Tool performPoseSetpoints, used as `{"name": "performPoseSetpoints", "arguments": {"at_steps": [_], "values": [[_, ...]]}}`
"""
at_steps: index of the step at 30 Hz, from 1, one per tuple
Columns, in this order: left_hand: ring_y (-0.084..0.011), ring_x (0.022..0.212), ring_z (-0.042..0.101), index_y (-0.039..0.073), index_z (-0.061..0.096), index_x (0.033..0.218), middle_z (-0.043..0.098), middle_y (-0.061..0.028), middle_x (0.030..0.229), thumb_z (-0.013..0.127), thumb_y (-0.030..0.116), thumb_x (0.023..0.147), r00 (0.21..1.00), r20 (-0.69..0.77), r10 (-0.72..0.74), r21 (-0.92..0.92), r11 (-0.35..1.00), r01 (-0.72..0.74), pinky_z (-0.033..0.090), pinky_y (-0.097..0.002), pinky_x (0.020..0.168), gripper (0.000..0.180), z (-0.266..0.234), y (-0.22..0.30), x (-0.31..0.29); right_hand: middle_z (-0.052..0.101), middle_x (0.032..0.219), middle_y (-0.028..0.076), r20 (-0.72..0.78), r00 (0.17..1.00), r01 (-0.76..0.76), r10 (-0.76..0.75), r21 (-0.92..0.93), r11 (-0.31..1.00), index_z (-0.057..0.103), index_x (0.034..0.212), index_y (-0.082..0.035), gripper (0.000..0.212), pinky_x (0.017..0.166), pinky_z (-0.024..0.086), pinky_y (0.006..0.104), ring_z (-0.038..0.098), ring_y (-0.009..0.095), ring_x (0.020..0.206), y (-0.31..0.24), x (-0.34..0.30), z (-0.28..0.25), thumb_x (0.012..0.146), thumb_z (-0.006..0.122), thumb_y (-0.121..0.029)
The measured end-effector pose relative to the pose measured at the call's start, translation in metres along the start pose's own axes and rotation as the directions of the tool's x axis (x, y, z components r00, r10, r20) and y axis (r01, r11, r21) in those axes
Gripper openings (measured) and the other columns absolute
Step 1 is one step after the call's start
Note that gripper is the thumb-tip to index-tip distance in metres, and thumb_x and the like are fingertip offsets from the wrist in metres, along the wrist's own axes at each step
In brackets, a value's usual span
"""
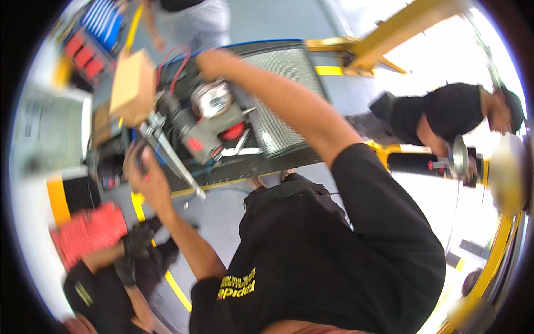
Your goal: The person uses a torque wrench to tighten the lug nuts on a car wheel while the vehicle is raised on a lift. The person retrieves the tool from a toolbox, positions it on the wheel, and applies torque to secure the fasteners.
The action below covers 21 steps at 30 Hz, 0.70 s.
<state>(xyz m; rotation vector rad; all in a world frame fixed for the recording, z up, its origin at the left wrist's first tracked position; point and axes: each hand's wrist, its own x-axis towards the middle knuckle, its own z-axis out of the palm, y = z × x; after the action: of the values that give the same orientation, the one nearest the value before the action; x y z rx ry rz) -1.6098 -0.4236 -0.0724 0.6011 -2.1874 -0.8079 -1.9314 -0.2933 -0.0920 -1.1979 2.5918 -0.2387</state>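
far left we had red bins (86,54) up top and a red ribbed thing (89,234) lower down, right by a co-worker (97,292) in dark gloves (137,240). next, a tan cardboard box (133,86) stood at the left end of the bench (231,172). our left hand (147,172) was just below it, fingers bent, a dark blurred thing at the fingertips; we couldn't tell if it was gripped. right of that hand a long silver bar tool (177,161) lay slanted, then a dark power tool (194,136). our right hand (214,64) was at the bench's far side, near a red cable (181,69) and just above a shiny round lamp (212,100); motion blur, couldn't tell if it was closed on anything. below the lamp sat a red round part (232,132) and silver wrenches (243,150). then a mesh panel (281,111) on the bench, a yellow lift (395,33), and another co-worker (453,111) in black.
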Motion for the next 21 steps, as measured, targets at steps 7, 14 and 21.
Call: {"name": "performPoseSetpoints", "arguments": {"at_steps": [7, 14, 21], "values": [[-0.0266, 0.071, 0.071, 0.01, 0.076, 0.095, 0.075, -0.0185, 0.093, 0.069, 0.013, 0.098, 0.258, 0.277, 0.926, -0.958, 0.243, 0.155, 0.058, -0.0361, 0.062, 0.008, -0.022, 0.172, -0.03, 0.075, 0.094, 0.023, -0.365, 0.921, 0.041, 0.135, 0.436, 0.899, 0.076, 0.095, -0.003, 0.026, 0.076, 0.059, 0.0549, 0.074, 0.042, 0.09, 0.008, -0.146, -0.053, 0.086, 0.066, -0.026], [-0.0266, 0.076, 0.076, 0.001, 0.078, 0.098, 0.076, -0.0219, 0.1, 0.075, 0.006, 0.091, 0.03, -0.176, 0.984, -0.696, -0.146, 0.704, 0.064, -0.0318, 0.063, 0.009, 0.087, 0.326, -0.096, 0.069, 0.108, 0.015, -0.416, 0.881, -0.105, 0.225, 0.29, 0.951, 0.064, 0.109, -0.007, 0.021, 0.086, 0.057, 0.0491, 0.07, 0.036, 0.102, 0.119, -0.42, 0.026, 0.099, 0.057, -0.024], [-0.0356, 0.067, 0.064, 0.005, 0.052, 0.105, 0.059, -0.0158, 0.084, 0.051, 0.023, 0.109, 0.015, 0.458, 0.889, -0.275, 0.126, 0.953, 0.058, -0.0499, 0.054, 0.018, 0.102, 0.506, -0.189, 0.074, 0.111, 0.02, -0.146, 0.415, -0.755, 0.898, 0.496, 0.429, 0.071, 0.115, -0.006, 0.027, 0.09, 0.056, 0.0522, 0.07, 0.042, 0.105, 0.175, -0.742, 0.194, 0.094, 0.057, -0.015]]}}
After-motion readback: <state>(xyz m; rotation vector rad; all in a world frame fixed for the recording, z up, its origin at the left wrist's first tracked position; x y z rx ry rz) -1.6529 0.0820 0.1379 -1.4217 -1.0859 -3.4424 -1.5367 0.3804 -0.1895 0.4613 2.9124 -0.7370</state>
